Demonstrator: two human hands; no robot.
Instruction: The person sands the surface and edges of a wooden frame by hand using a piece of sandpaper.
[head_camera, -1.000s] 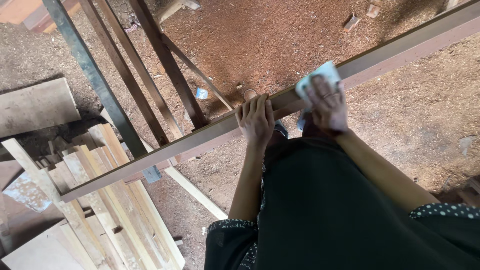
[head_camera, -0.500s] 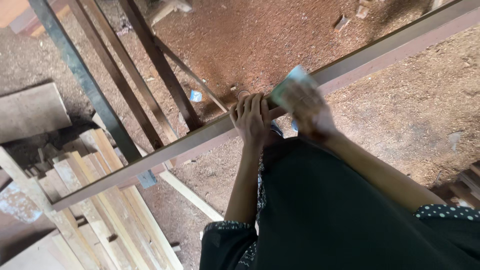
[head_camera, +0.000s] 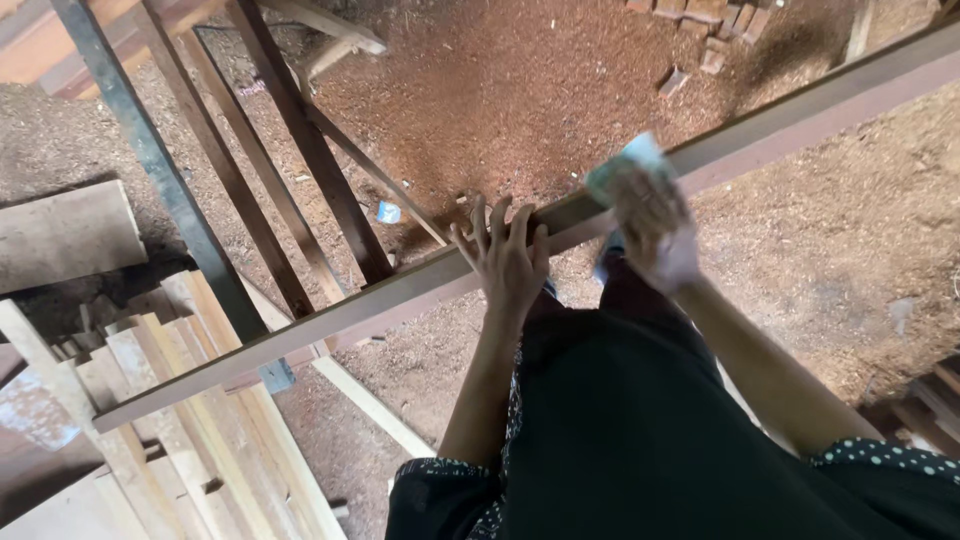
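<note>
View from above, looking down a person's own body. Nearest the camera is a dark garment (head_camera: 640, 440), with polka-dot cuffs at the elbows. Both bare forearms reach forward from it to a long wooden plank (head_camera: 400, 295) that runs slantwise across the whole scene, low on the left and high on the right.

The left hand (head_camera: 508, 258) lies palm down on the plank, wrist bent back, fingers spread wide and draped over the plank's far edge. It grips nothing else; it simply presses on the wood.

The right hand (head_camera: 650, 225) sits just to the right of the left one, also on the plank. It is blurred, with fingers curled around a pale blue-green pad (head_camera: 628, 170), which looks like folded abrasive paper or cloth, held flat against the plank's top face. The exact kind of pad cannot be told.

Below the plank on the left lies a stack of pale wooden slats (head_camera: 170, 400). Beyond the plank, dark wooden rails (head_camera: 300, 150) and a grey metal post (head_camera: 150, 160) slope away over the ground, which is covered in reddish sawdust (head_camera: 520, 90). Far beyond the plank, at the top, a few small wood offcuts (head_camera: 700, 30) lie scattered.
</note>
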